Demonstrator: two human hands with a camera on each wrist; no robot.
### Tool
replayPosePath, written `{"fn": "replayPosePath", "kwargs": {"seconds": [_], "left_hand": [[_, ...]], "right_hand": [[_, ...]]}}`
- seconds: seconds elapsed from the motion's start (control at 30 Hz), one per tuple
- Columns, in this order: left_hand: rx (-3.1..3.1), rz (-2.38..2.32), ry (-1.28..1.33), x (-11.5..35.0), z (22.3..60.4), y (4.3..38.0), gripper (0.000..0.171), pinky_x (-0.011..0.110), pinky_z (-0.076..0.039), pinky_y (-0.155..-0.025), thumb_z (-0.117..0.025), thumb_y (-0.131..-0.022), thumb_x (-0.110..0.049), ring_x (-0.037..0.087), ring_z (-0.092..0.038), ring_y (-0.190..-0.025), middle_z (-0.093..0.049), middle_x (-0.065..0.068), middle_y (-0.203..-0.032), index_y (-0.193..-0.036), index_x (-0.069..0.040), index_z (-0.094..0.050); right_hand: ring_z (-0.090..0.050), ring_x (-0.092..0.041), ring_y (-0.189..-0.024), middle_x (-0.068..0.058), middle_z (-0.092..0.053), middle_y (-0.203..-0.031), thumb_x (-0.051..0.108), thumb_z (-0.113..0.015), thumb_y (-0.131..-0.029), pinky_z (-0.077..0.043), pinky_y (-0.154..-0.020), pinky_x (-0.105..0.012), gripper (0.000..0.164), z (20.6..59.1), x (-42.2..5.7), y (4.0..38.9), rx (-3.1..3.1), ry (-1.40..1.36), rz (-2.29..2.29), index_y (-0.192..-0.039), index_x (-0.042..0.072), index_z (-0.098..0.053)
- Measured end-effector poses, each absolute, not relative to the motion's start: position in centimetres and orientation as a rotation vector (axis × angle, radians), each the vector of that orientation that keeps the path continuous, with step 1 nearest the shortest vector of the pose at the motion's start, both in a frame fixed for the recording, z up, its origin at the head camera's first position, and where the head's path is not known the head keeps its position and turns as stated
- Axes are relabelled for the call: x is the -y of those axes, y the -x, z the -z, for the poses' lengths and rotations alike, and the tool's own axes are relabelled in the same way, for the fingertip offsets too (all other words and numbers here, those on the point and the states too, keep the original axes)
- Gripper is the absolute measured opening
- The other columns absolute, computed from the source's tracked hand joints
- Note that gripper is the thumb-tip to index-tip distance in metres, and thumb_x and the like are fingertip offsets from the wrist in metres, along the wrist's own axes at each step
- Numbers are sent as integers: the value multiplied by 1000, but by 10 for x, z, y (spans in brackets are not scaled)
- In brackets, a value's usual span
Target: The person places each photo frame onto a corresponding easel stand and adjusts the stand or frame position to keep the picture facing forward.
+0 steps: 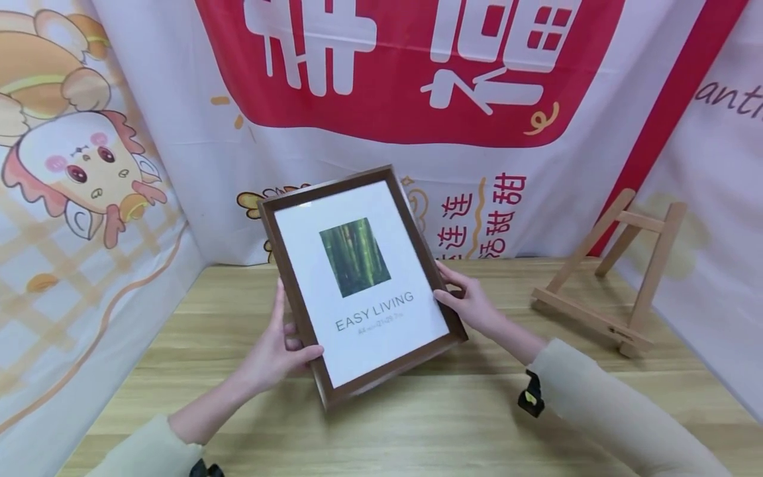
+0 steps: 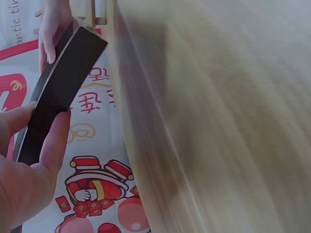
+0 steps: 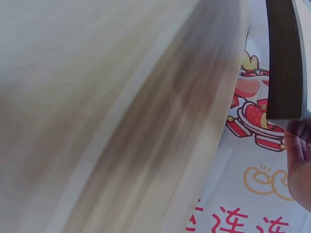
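Observation:
A brown picture frame (image 1: 306,311) with a white "EASY LIVING" insert is held tilted over the wooden table, its front toward the head camera. My left hand (image 1: 277,351) grips its left edge, thumb on the front and fingers behind. At the opposite edge, my right hand (image 1: 467,301) grips with its thumb on the front; its other fingers are partly hidden. The left wrist view shows the frame's dark side (image 2: 63,87) between the left thumb and fingers. In the right wrist view, the frame's dark side (image 3: 285,63) stands at the right edge, above part of a hand.
A small wooden easel (image 1: 640,278) stands on the table (image 1: 417,424) to the right. Behind the table hangs a white and red printed cloth (image 1: 381,99). Printed cloths also border the left and right sides.

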State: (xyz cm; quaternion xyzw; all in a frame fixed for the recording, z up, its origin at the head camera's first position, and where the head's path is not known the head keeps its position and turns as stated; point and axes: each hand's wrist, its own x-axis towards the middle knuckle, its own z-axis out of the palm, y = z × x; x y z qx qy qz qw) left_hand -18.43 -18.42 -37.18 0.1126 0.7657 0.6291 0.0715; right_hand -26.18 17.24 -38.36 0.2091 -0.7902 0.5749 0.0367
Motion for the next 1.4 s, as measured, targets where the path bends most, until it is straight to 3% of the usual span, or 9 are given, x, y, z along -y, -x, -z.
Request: {"fn": "replayPosePath", "kwargs": {"seconds": [0.2,0.37,0.5,0.77,1.1,1.27,1.4], "left_hand": [[-2437,-1770,-427,178,372,194,125,35,-58,-75,-73,-82,6,43,-61,-105,-35,39,-140,-149,-45,19],[-2535,-1679,-517,169,374,205,119,32,-57,-77,-73,-82,5,43,-61,-106,-37,37,-140,-154,-36,13],[-2576,-1653,-569,160,375,211,116,35,-57,-80,-74,-82,4,42,-60,-106,-39,35,-140,-156,-30,8],[-2647,-1615,-656,132,371,228,111,38,-55,-84,-74,-83,1,41,-53,-119,-23,16,-157,-155,-40,0],[-2651,-1640,-883,98,381,252,109,33,-58,-74,-72,-84,2,29,-65,-96,-42,23,-144,-156,-37,-1],[-2661,-1628,-1018,81,379,265,106,30,-57,-76,-72,-85,1,23,-63,-97,-39,15,-148,-157,-31,-1],[-2699,-1579,-1084,68,377,276,106,28,-56,-80,-72,-86,-1,23,-62,-102,-32,12,-153,-157,-33,1]], "right_hand": [[-58,-43,-107,-32,-50,-129,-8,-55,-94,-56,-83,-33,69,388,-186,241,2405,-725,-1788,-154,8,-25],[-60,-43,-101,-32,-49,-122,-9,-53,-94,-57,-79,-32,72,392,-195,221,2386,-666,-1806,-155,7,-19],[-62,-35,-93,-31,-50,-115,-11,-54,-93,-57,-74,-28,70,395,-201,211,2318,-602,-1786,-153,2,-20],[-62,-8,-88,-33,-49,-113,-16,-53,-91,-56,-71,-22,70,400,-221,205,2202,-528,-1751,-151,-1,-20],[-57,-1,-93,-30,-48,-117,-10,-54,-94,-52,-74,-15,73,397,-250,199,2268,-445,-1552,-154,6,-16],[-53,1,-93,-29,-50,-116,-9,-55,-93,-47,-74,-8,73,397,-262,197,2258,-388,-1425,-153,3,-15],[-50,2,-96,-28,-49,-117,-11,-54,-93,-43,-78,-5,73,397,-272,198,2238,-371,-1371,-153,3,-14]]}}
